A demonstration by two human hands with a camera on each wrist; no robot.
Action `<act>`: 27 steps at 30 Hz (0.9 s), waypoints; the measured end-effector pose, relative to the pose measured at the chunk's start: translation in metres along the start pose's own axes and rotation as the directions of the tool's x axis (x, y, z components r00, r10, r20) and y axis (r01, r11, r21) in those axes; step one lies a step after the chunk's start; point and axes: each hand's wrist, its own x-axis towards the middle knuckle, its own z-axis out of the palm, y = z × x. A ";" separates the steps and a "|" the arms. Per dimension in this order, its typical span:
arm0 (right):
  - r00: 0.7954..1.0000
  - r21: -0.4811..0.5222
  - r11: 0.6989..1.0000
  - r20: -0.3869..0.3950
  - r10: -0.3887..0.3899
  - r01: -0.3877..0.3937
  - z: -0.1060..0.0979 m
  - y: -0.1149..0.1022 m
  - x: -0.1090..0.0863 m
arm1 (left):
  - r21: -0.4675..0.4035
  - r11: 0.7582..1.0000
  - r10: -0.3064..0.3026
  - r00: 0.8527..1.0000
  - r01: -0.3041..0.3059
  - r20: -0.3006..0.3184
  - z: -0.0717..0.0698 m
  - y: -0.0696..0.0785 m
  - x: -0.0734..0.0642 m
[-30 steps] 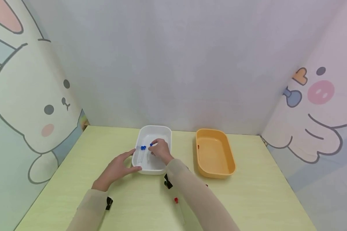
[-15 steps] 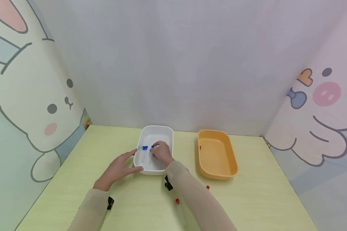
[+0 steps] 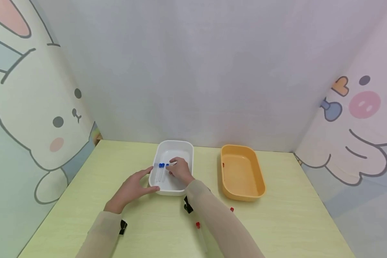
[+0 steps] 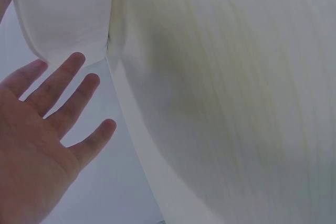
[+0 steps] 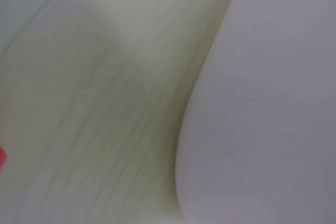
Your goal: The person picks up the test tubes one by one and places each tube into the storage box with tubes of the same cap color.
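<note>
In the head view a white tray (image 3: 171, 143) stands on the table. Several clear tubes with blue caps lie side by side in it; two blue caps (image 3: 161, 165) show fully. My right hand (image 3: 180, 170) reaches into the tray and pinches another blue-capped tube (image 3: 167, 165), whose body is partly hidden by the fingers. At the tray's left side and near corner, my left hand (image 3: 132, 187) rests with thumb and forefinger spread on the rim. Its fingers (image 4: 68, 85) look straight and apart in the left wrist view; the right wrist view misses the right hand's fingers.
An orange tray (image 3: 241, 172) stands to the right, with a small red piece (image 3: 223, 165) at its left wall. A red-capped tube (image 3: 200, 234) lies on the table near the right forearm. Another red cap (image 3: 232, 209) shows beside the sleeve. Curtains border the table.
The right hand has brought its blue-capped tube down and leftwards, closer to the other two blue caps. The left hand has kept its place at the tray. The head view shifted slightly.
</note>
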 end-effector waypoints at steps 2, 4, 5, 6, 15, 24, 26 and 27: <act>1.000 0.000 1.000 -0.004 -0.013 0.013 -0.002 -0.001 0.000 | -0.001 1.000 0.004 1.000 -0.004 0.000 0.000 0.000 0.000; 1.000 -0.010 1.000 -0.003 -0.019 0.019 -0.004 -0.003 -0.001 | -0.008 1.000 0.002 1.000 -0.002 -0.001 0.000 0.000 0.000; 1.000 -0.017 1.000 -0.004 -0.023 0.022 -0.006 -0.004 -0.001 | -0.009 1.000 0.000 1.000 0.000 -0.001 0.000 0.000 -0.001; 1.000 -0.026 0.999 -0.004 -0.025 0.025 -0.008 -0.005 -0.001 | -0.009 1.000 -0.003 1.000 0.002 0.000 -0.001 0.000 -0.001; 0.997 -0.026 0.997 -0.007 -0.071 0.070 -0.029 -0.018 -0.006 | 0.003 1.000 -0.023 1.000 0.022 0.016 -0.001 0.002 0.000; 0.996 -0.001 0.996 0.020 -0.085 0.085 -0.050 -0.027 -0.015 | 0.011 1.000 -0.019 1.000 0.019 0.005 -0.001 0.000 0.000; 0.995 0.001 0.996 0.025 -0.092 0.092 -0.054 -0.028 -0.016 | 0.010 1.000 -0.022 1.000 0.022 0.005 -0.001 0.001 0.000; 0.995 0.002 0.996 0.028 -0.094 0.094 -0.055 -0.028 -0.017 | 0.009 1.000 -0.026 1.000 0.026 0.005 -0.001 0.001 0.000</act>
